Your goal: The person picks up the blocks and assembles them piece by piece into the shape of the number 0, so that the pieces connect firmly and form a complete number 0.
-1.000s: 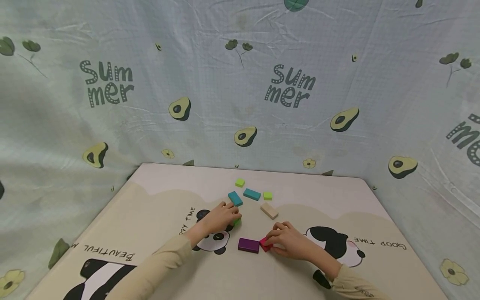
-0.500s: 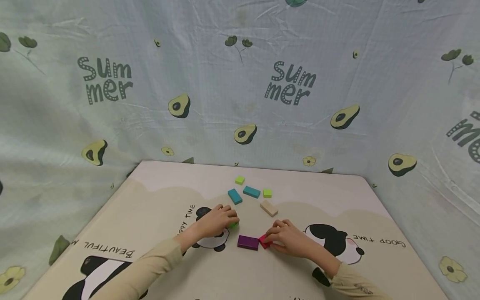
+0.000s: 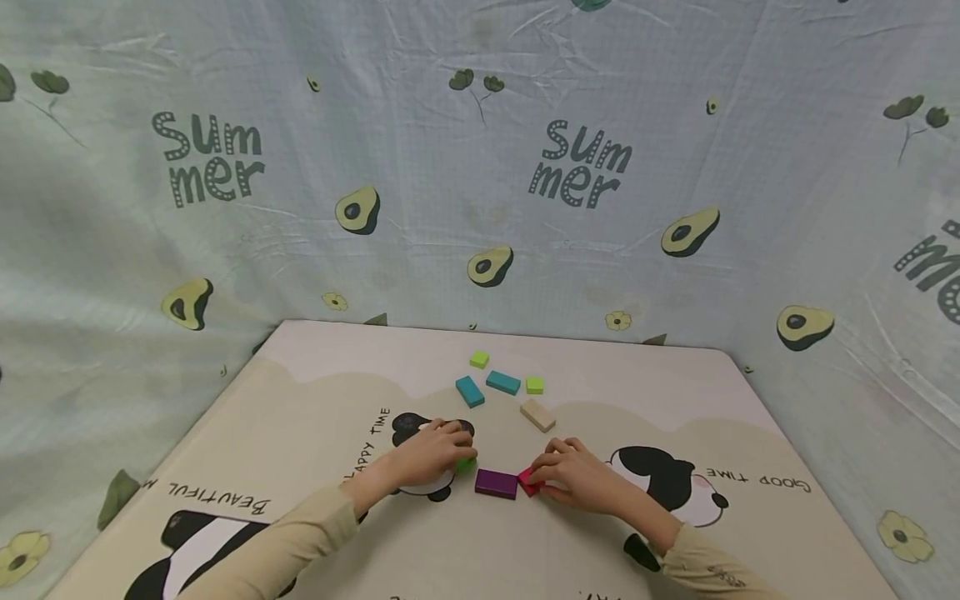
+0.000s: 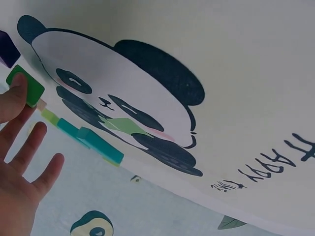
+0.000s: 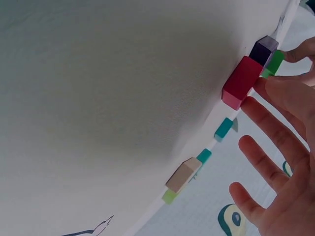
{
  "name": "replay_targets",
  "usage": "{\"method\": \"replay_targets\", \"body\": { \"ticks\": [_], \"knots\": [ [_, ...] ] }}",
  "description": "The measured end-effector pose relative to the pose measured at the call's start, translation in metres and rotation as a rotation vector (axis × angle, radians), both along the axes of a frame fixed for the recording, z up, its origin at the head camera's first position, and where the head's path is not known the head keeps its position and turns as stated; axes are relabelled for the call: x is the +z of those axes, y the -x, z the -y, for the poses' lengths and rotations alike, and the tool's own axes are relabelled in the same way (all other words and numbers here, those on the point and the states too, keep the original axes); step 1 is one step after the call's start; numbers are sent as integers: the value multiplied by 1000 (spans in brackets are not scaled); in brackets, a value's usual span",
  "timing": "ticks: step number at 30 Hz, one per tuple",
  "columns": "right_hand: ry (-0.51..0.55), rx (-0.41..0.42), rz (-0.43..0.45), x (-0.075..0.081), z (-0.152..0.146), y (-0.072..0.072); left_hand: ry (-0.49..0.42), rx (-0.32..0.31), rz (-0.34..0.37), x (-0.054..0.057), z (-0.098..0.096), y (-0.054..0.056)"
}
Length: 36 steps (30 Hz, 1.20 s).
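My left hand pinches a small green block between thumb and index finger, the other fingers spread in the left wrist view. It is just left of and behind a purple block lying flat on the table. My right hand holds a red block with thumb and forefinger at its side. That red block sits at a slant, its corner right at the purple block's right end. In the head view, fingers cover part of both the green and the red block.
Farther back on the panda-print table lie two teal blocks, two lime blocks and a plain wooden block. A printed cloth hangs behind and around the table.
My left hand has come nearer to me with the green block, away from the teal blocks and closer to the purple block. The right hand stays at the red block.
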State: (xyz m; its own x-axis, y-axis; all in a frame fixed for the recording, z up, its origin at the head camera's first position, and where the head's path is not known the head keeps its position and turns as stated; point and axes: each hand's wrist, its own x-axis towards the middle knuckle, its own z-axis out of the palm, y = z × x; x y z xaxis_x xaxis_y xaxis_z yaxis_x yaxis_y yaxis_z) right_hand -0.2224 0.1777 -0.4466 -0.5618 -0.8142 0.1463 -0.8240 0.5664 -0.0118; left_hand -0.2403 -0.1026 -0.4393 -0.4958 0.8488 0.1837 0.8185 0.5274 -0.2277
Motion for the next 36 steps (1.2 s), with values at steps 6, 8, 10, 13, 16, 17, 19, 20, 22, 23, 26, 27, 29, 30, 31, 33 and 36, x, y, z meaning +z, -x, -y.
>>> {"method": "replay_targets", "body": {
  "ticks": [6,8,10,13,16,17,19,20,22,23,26,27,29,30,31,33,36],
  "knots": [
    [0,-5,11,0,0,-1,5,-30,-10,0,-3,-3],
    [-2,-8,11,0,0,-1,22,-23,-8,-1,-3,-3],
    [-1,-10,15,0,1,-1,35,-11,2,-2,-4,-4],
    [-2,-16,24,1,1,-1,44,2,21,-2,-5,-5],
    [-5,-19,32,2,1,-2,43,1,24,-2,-5,-6],
    [-9,-20,31,2,1,-2,43,-2,21,-2,-6,-6],
    [-13,-20,30,2,1,-2,45,-2,16,-3,-5,-6],
    [-13,-20,31,2,1,-2,44,-3,14,-3,-5,-5],
    [-14,-19,28,2,1,-1,38,-7,13,-4,-5,-5],
    [-12,-18,29,2,1,-1,36,-8,12,-4,-5,-4],
    [-8,-17,26,1,1,-1,30,-6,22,-5,-4,-4],
    [-5,-14,24,1,1,-1,24,-4,29,-4,-4,-4],
    [2,-13,21,0,1,-1,22,0,31,-4,-3,-4],
    [4,-13,20,0,1,-1,19,1,31,-4,-3,-4],
    [8,-16,23,0,1,-1,12,-1,31,-3,-3,-4],
    [14,-24,30,0,1,-2,3,-7,21,-3,-2,-5],
    [20,-39,47,0,1,-3,-10,-10,24,-3,0,-7]
  ]
}}
